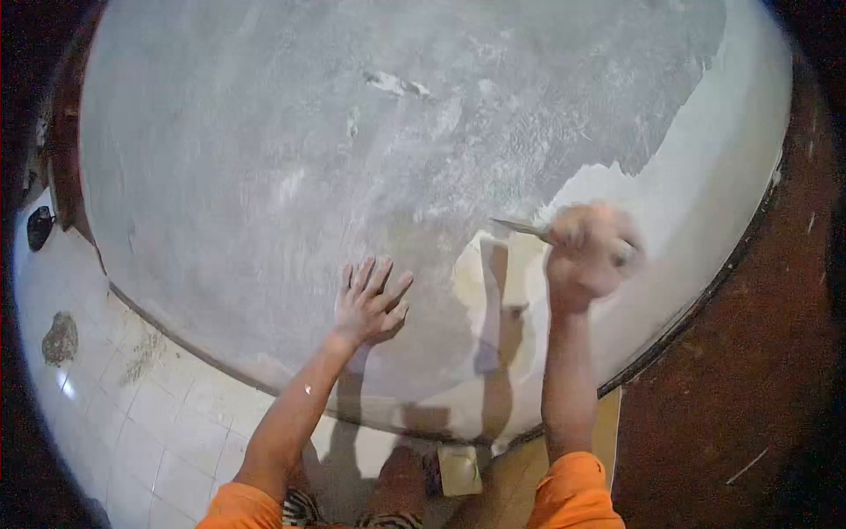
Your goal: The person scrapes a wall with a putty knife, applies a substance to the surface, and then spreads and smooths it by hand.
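Note:
My left hand (pixel 374 304) lies on the grey wall (pixel 264 115) with its fingers spread, holding nothing. To the right, my right hand (pixel 595 251) is closed round a scraper (pixel 522 227) and is smeared by motion. The scraper's thin, pointed-looking blade sticks out to the left, close to the wall; whether it touches cannot be told. Most of its handle is hidden in the fist. Beside and below the blade, a pale patch (pixel 471 278) with a ragged edge interrupts the grey coat. A wider pale area (pixel 696 176) runs along the right side of the wall.
White tiles (pixel 189 432) cover the floor at lower left, with a dark smudge (pixel 60 339) and a small black object (pixel 40 228). A reddish-brown surface (pixel 723 406) fills the right. A pale yellowish box-like thing (pixel 460 471) stands at the wall's foot near my legs.

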